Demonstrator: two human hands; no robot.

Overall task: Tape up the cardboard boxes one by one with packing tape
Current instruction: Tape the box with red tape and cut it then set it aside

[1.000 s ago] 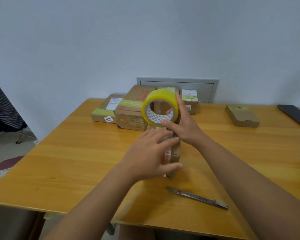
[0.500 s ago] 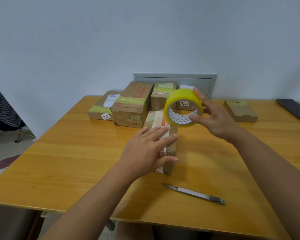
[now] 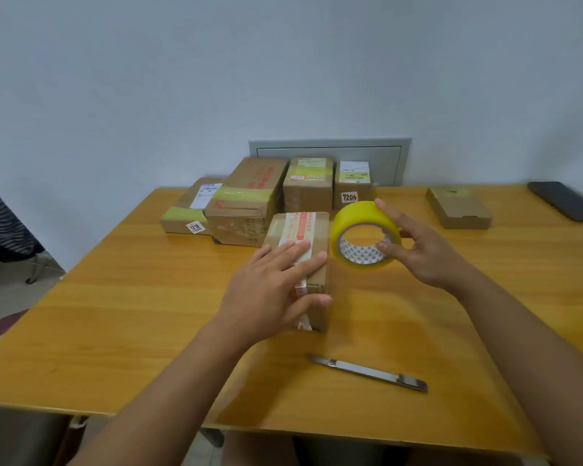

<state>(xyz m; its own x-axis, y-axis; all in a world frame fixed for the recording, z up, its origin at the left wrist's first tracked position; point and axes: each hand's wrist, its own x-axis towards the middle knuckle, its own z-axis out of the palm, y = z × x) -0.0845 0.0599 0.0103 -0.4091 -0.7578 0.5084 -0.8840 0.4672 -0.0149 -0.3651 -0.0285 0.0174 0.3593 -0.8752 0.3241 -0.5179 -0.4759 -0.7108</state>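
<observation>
Tape roll (image 3: pixel 366 235) now swung off box top to right side, gripped by right hand (image 3: pixel 424 252), thumb through core. Left hand (image 3: pixel 271 285) flat, fingers straight, pressing box (image 3: pixel 300 260) at table (image 3: pixel 115 314) centre. Likely repositioning for next strip; cutter (image 3: pixel 367 372) untouched.

Long brown cardboard box (image 3: pixel 300 250) lies flat mid-worktop, red-printed white tape running along its top and down the near end. Just right of it, a yellow tape roll (image 3: pixel 366 235) is up off the surface, tilted, its core opening facing us. Four more taped boxes (image 3: pixel 249 203) cluster behind.
</observation>
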